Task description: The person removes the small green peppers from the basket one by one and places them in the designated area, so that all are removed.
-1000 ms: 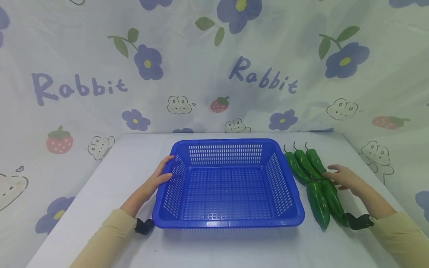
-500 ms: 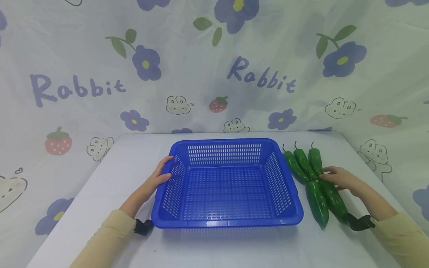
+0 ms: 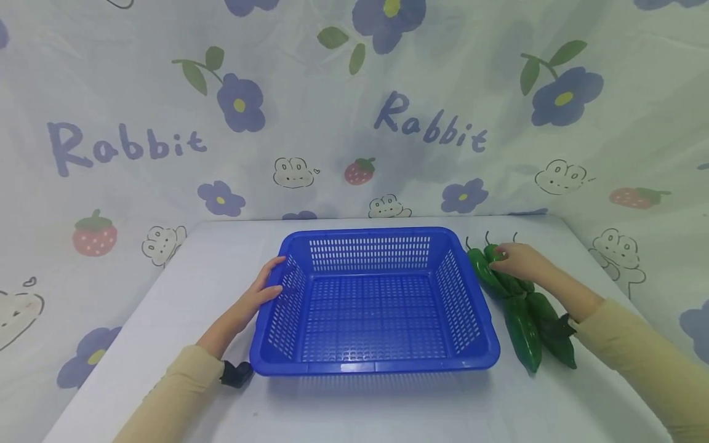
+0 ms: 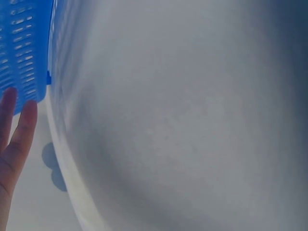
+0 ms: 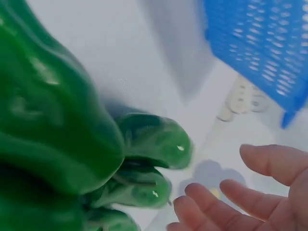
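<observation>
My left hand [image 3: 256,301] rests against the left side of a blue plastic basket [image 3: 373,369], with its fingertips at the rim. In the left wrist view two straight fingers [image 4: 21,130] touch the basket's perforated wall [image 4: 21,48]. My right hand [image 3: 523,263] hovers over the far end of several glossy green peppers to the right of the basket, partly hiding them. One pepper [image 3: 523,332] lies at the front and another [image 3: 484,274] lies nearest the basket. The right wrist view shows the hand's fingers [image 5: 255,202] apart and holding nothing, beside the pepper tops [image 5: 159,142].
A white table [image 3: 210,264] bears the basket and the peppers. Behind it hangs a pale cloth [image 3: 310,111] printed with flowers, rabbits and strawberries. Dark straps [image 3: 237,373] show at both wrists.
My right hand first touches and nudges a right-hand pepper, then moves away and leftward over the far peppers. That back right pepper has turned slightly. The left hand stays on the basket.
</observation>
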Demonstrator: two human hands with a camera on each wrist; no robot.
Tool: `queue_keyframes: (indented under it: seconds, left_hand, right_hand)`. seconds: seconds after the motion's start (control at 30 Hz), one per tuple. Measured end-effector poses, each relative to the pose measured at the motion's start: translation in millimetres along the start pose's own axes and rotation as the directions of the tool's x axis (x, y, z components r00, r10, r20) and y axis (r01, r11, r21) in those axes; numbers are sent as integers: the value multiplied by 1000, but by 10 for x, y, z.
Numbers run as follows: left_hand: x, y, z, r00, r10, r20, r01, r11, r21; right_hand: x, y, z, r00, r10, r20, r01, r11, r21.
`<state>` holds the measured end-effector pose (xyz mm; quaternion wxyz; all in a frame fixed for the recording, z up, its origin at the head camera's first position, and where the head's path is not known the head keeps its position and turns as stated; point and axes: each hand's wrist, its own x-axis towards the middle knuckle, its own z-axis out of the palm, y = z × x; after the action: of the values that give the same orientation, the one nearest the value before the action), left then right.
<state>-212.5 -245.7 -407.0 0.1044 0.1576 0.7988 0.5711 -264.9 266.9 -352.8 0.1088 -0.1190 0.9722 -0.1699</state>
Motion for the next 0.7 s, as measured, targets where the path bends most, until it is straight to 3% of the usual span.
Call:
queue_keyframes:
  seconds: [0.27,0.47,0.7]
  left_hand:
    - [2,15,0,1000,-7,4,7,1000,-15]
    - [-2,12,14,1000,-4,5,4,1000,-19]
    - [-1,18,12,1000,-2,0,2,1000,-11]
  right_hand:
    - [403,-77,136,996,82,45,-78,993,-84]
    - [497,-35,205,984,173,51,-169,984,-62]
    - [527,-29,201,978,199,54,-199,980,-17]
